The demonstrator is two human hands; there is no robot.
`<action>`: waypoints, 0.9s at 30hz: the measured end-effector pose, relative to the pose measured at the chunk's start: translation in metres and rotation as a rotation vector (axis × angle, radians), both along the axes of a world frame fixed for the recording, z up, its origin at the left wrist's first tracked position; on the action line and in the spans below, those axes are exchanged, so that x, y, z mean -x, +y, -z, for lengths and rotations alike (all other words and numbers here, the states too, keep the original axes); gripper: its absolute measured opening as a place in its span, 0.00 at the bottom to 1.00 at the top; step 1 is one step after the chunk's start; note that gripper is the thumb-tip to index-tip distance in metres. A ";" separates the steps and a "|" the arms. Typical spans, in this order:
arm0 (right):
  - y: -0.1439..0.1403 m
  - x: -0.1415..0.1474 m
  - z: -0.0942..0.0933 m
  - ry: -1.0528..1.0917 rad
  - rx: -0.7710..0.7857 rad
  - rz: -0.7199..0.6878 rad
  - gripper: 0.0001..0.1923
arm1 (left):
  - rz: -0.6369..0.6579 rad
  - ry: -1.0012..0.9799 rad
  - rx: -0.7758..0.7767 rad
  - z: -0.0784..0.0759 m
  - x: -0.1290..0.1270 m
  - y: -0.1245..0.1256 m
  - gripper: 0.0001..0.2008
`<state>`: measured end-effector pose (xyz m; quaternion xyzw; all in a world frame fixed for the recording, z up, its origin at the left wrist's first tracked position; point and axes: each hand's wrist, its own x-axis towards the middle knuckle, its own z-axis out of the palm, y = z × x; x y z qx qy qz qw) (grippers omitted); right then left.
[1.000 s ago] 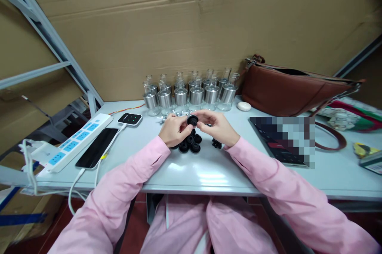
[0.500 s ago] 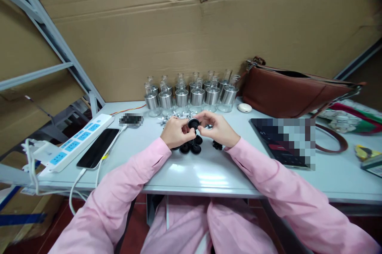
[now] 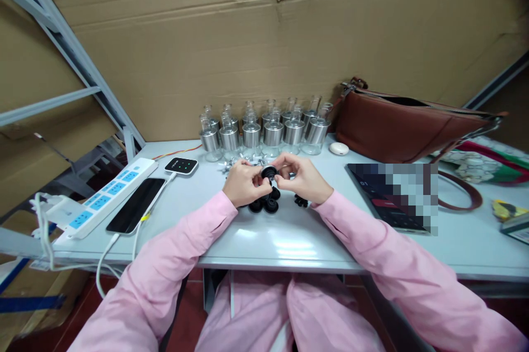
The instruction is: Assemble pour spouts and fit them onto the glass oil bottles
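Note:
Between my two hands, above the table, is a round black cap [image 3: 269, 172] with a ridged rim. The fingers of my left hand [image 3: 244, 183] are closed on its left side. My right hand [image 3: 303, 178] pinches it from the right, thumb and forefinger near its lower end. Below them several more black caps [image 3: 270, 206] lie in a small heap, partly hidden by my left hand. Small black pieces [image 3: 301, 201] lie beneath my right wrist. Behind my hands is a scatter of small shiny metal parts [image 3: 226, 166], partly covered.
Two rows of glass bottles with steel bands [image 3: 273, 134] stand at the back. To the left are a power strip [image 3: 111, 198], a phone [image 3: 134, 206] and a small device [image 3: 182, 166] on a cable. To the right are a tablet [image 3: 384, 198], a white case [image 3: 339, 149] and a brown bag [image 3: 397, 126].
The black cap has tilted slightly between my fingers, and a pale spot now shows at its lower end. My hands have barely shifted.

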<state>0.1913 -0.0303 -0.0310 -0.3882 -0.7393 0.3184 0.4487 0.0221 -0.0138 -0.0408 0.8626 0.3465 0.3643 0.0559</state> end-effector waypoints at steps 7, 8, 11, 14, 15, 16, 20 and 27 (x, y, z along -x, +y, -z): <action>0.007 -0.009 -0.005 0.244 0.059 -0.021 0.12 | -0.001 -0.220 -0.079 -0.002 -0.001 -0.004 0.10; 0.009 -0.011 -0.006 0.274 0.078 -0.043 0.13 | 0.015 -0.231 -0.084 -0.001 -0.001 -0.005 0.12; 0.012 -0.015 -0.006 0.320 0.125 -0.080 0.15 | 0.063 -0.215 -0.114 0.001 -0.003 -0.005 0.16; 0.014 -0.017 -0.005 0.295 0.129 -0.071 0.16 | 0.098 -0.222 -0.119 0.002 -0.003 -0.004 0.16; 0.014 -0.017 -0.005 0.276 0.124 -0.066 0.16 | 0.102 -0.235 -0.115 0.002 -0.003 -0.003 0.15; 0.013 -0.017 -0.006 0.252 0.116 -0.060 0.17 | 0.103 -0.250 -0.111 0.002 -0.002 -0.002 0.14; 0.013 -0.021 -0.010 0.128 0.066 -0.042 0.16 | 0.102 -0.256 -0.108 0.001 -0.003 -0.002 0.14; 0.032 -0.048 0.001 -0.493 -0.147 0.207 0.07 | 0.034 -0.245 -0.193 0.004 -0.002 0.002 0.14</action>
